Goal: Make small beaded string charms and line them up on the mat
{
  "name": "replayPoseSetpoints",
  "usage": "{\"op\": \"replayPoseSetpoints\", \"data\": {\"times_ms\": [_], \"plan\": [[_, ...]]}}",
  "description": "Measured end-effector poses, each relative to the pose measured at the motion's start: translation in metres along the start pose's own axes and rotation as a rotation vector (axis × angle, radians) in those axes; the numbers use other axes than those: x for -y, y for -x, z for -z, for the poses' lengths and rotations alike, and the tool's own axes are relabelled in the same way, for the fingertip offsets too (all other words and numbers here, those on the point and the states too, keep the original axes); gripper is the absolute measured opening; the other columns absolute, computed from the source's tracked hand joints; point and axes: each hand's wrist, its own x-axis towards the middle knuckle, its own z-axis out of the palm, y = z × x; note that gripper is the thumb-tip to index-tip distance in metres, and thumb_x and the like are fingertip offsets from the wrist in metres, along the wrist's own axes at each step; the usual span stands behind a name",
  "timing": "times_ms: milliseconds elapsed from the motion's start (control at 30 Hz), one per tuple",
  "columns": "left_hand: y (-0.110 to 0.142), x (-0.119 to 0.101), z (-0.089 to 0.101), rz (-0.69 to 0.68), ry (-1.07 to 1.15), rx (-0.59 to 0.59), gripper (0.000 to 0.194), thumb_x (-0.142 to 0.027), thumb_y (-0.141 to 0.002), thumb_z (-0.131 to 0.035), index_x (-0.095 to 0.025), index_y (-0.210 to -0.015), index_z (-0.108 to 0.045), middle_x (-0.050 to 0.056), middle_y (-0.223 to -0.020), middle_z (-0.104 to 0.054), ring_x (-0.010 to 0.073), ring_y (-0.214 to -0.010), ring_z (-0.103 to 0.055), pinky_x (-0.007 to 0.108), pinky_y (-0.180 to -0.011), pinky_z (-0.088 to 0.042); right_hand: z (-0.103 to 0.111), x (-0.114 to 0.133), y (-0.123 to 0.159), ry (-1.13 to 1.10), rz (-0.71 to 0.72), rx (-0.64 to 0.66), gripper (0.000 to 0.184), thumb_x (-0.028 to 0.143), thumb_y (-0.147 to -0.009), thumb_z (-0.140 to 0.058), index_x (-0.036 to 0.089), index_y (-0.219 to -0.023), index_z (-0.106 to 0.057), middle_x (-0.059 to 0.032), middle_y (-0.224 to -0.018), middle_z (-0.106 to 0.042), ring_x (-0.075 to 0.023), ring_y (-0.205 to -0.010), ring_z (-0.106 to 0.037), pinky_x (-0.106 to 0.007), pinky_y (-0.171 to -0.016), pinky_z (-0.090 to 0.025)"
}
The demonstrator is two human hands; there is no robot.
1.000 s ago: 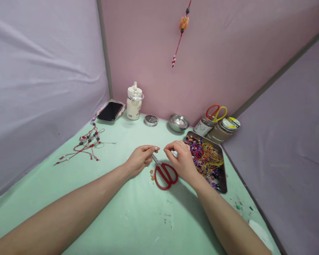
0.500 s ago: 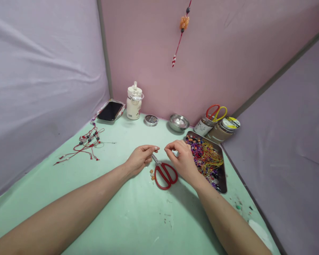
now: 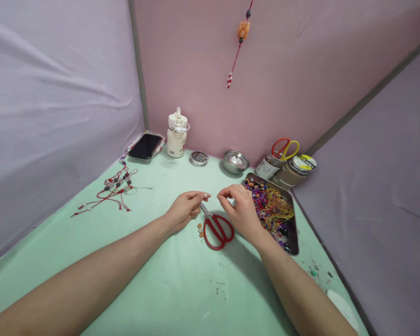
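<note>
Narrow gap separates left hand (image 3: 185,211) from right hand (image 3: 241,205).

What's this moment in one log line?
left hand: apparently pinching bead | right hand: pinched, contents unclear | scissors: beside loose beads

Shiny metal bowl (image 3: 231,170), glossy beads (image 3: 201,235), smooth scissor handles (image 3: 220,231)

Scissors (image 3: 210,215): tips hidden; beaded cord (image 3: 243,31): top cut off.
</note>
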Motion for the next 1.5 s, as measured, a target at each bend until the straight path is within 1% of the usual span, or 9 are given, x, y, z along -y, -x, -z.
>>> {"op": "replayPoseSetpoints", "data": {"times_ms": [267,500,633,733,900,1067,1133,1300,1500], "plan": [[0.0,0.001,0.001,-0.002,0.004,0.007,0.032,-0.041,-0.071,-0.074,-0.013,-0.086,-0.071,0.001,-0.075,-0.054,-0.0007,-0.044,-0.02,0.024,-0.044,-0.007,-0.001,-0.001,0.0,-0.008,-0.007,0.012,0.01,0.019,-0.087,-0.058,0.021,-0.077,-0.059,0.0013,-0.079,-0.063,-0.0165,-0.082,-0.053,-0.033,-0.078,-0.029],[0.0,0.002,-0.001,0.012,-0.031,0.008,0.035,-0.044,-0.069,-0.074,-0.012,-0.084,-0.071,-0.004,-0.061,-0.045,0.0006,-0.043,-0.021,0.024,-0.044,-0.008,-0.004,-0.002,0.001,0.004,-0.004,0.035,0.008,0.019,-0.087,-0.06,0.021,-0.079,-0.059,0.0017,-0.08,-0.063,-0.0166,-0.084,-0.053,-0.033,-0.079,-0.03],[0.001,0.002,-0.002,0.012,-0.056,0.013,0.036,-0.045,-0.069,-0.074,-0.013,-0.084,-0.071,-0.001,-0.068,-0.052,0.0001,-0.043,-0.022,0.025,-0.043,-0.009,-0.005,-0.003,0.002,0.028,0.007,0.05,0.008,0.02,-0.087,-0.059,0.021,-0.08,-0.06,0.0014,-0.08,-0.063,-0.0166,-0.083,-0.053,-0.033,-0.078,-0.03],[0.002,0.002,-0.003,0.013,-0.067,0.014,0.035,-0.046,-0.069,-0.074,-0.014,-0.083,-0.071,-0.001,-0.07,-0.054,0.0002,-0.043,-0.022,0.025,-0.044,-0.009,-0.005,-0.003,0.002,0.054,0.023,0.058,0.008,0.021,-0.088,-0.059,0.021,-0.08,-0.06,0.0008,-0.08,-0.063,-0.0173,-0.084,-0.053,-0.033,-0.078,-0.031],[0.002,0.003,-0.004,0.02,-0.066,0.014,0.035,-0.046,-0.069,-0.074,-0.013,-0.082,-0.07,-0.004,-0.062,-0.048,0.001,-0.043,-0.022,0.024,-0.044,-0.01,-0.007,-0.004,0.002,0.071,0.064,0.047,0.007,0.022,-0.088,-0.06,0.021,-0.081,-0.062,-0.0009,-0.081,-0.062,-0.0189,-0.084,-0.052,-0.033,-0.076,-0.033],[0.004,0.001,-0.005,0.025,-0.065,0.01,0.036,-0.046,-0.069,-0.074,-0.012,-0.08,-0.068,-0.006,-0.055,-0.041,0.0021,-0.043,-0.02,0.025,-0.044,-0.009,-0.01,-0.008,0.002,0.02,0.114,0.028,0.007,0.022,-0.087,-0.061,0.021,-0.081,-0.065,-0.0027,-0.078,-0.06,-0.0196,-0.08,-0.051,-0.033,-0.074,-0.038],[0.004,0.001,-0.006,0.029,-0.067,0.008,0.036,-0.046,-0.069,-0.074,-0.012,-0.081,-0.068,-0.006,-0.054,-0.04,0.0024,-0.043,-0.02,0.025,-0.045,-0.008,-0.011,-0.009,0.003,0.004,0.113,0.027,0.003,0.019,-0.085,-0.062,0.021,-0.085,-0.065,-0.0025,-0.077,-0.061,-0.0196,-0.079,-0.051,-0.033,-0.074,-0.039],[0.004,0.001,-0.006,0.04,-0.067,0.033,0.037,-0.045,-0.069,-0.074,-0.012,-0.082,-0.068,-0.006,-0.054,-0.041,0.0031,-0.045,-0.019,0.025,-0.045,-0.008,-0.011,-0.01,0.004,-0.029,0.074,0.036,0.016,0.018,-0.083,-0.065,0.021,-0.098,-0.061,-0.0014,-0.08,-0.063,-0.0195,-0.081,-0.053,-0.034,-0.076,-0.04],[0.006,0.004,-0.007,0.061,-0.024,0.058,0.036,-0.046,-0.066,-0.076,-0.012,-0.076,-0.066,-0.007,-0.051,-0.038,0.0034,-0.045,-0.019,0.024,-0.045,-0.01,-0.015,-0.007,0.004,-0.023,0.086,0.074,0.007,0.022,-0.085,-0.063,0.022,-0.092,-0.065,-0.0019,-0.078,-0.062,-0.0197,-0.082,-0.053,-0.033,-0.076,-0.039]]}}
